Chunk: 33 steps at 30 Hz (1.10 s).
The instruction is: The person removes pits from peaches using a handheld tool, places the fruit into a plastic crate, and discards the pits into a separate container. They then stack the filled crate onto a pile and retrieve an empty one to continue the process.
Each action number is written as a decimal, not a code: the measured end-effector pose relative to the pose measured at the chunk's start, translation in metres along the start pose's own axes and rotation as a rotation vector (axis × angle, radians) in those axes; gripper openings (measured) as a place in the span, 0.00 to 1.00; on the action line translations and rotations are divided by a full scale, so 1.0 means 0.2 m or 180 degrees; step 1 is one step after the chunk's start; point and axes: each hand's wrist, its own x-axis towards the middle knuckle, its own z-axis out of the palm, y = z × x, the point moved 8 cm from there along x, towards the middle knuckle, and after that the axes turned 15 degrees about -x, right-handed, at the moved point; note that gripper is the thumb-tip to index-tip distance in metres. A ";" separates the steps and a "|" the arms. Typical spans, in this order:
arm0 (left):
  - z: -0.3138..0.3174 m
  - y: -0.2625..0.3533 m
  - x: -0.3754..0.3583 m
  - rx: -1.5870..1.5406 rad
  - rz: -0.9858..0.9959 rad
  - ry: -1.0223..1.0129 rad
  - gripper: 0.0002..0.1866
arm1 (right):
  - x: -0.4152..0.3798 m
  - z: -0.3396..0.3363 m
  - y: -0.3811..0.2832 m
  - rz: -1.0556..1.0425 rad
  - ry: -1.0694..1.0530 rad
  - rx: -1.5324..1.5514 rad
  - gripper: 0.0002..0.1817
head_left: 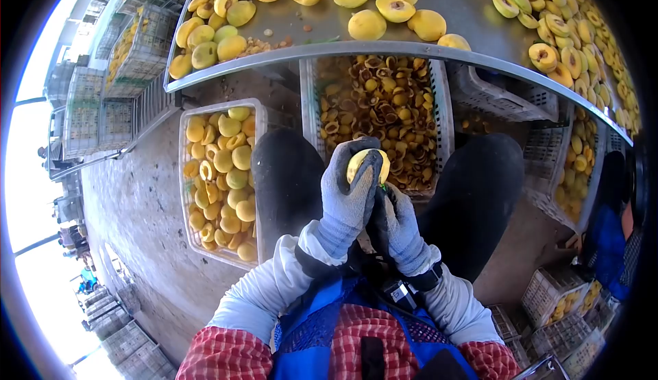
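Observation:
A yellow peach (369, 166) is held up in front of my lap. My left hand (346, 191), in a grey work glove with a dark palm, wraps its fingers and thumb round the fruit. Just below and touching it, my right hand (401, 226), gloved the same way, is closed; a small green bit shows by its fingertips, but what it grips is hidden. Between my knees stands a crate (444, 116) of dark, hollowed peach pieces. To the left sits a white crate (184, 174) of peaches, some showing cut hollows.
A metal table (295, 27) spans the top, bearing halved peaches and a big heap (576, 37) at right. More crates stand under it and at lower right (552, 294). Stacked crates (96, 116) line the left. A person in blue (610, 243) sits at the right edge.

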 end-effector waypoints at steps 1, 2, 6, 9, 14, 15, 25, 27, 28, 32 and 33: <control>0.00 0.01 0.00 0.0008 0.0113 0.0031 0.12 | -0.01 0.01 0.01 -0.0026 -0.0025 -0.0085 0.15; 0.00 0.01 -0.01 0.0097 0.0083 0.0008 0.12 | -0.02 0.02 0.03 -0.0052 -0.0049 -0.0170 0.15; 0.00 0.00 0.00 0.0367 -0.0004 -0.0294 0.12 | -0.11 0.15 0.23 0.1195 -0.0867 0.1741 0.14; 0.02 -0.04 0.02 0.0296 -0.0062 -0.0453 0.12 | -0.14 0.18 0.25 0.1976 -0.1129 0.2572 0.13; 0.04 -0.09 0.06 0.0324 -0.0218 -0.0577 0.11 | -0.10 0.13 0.17 0.1866 -0.1091 0.1840 0.27; 0.04 -0.11 0.06 0.0387 -0.0313 -0.0630 0.10 | -0.10 0.13 0.17 0.1886 -0.1050 0.1981 0.28; 0.05 0.03 0.05 0.0137 -0.0202 -0.0449 0.11 | 0.03 0.01 0.09 0.0865 -0.0623 0.0918 0.15; 0.03 0.05 0.06 0.0286 -0.0103 -0.0489 0.11 | 0.02 0.02 0.07 0.0959 -0.0593 0.0946 0.16; 0.02 0.07 0.06 0.0486 0.0037 -0.0496 0.11 | 0.02 0.02 0.06 0.0827 -0.0515 0.0923 0.16; 0.04 0.10 0.03 0.1094 0.0429 -0.0561 0.11 | -0.09 0.18 0.21 0.1317 -0.0915 0.2112 0.17; 0.03 0.07 0.03 0.0996 0.0383 -0.0611 0.11 | -0.12 0.19 0.22 0.1316 -0.1030 0.2172 0.18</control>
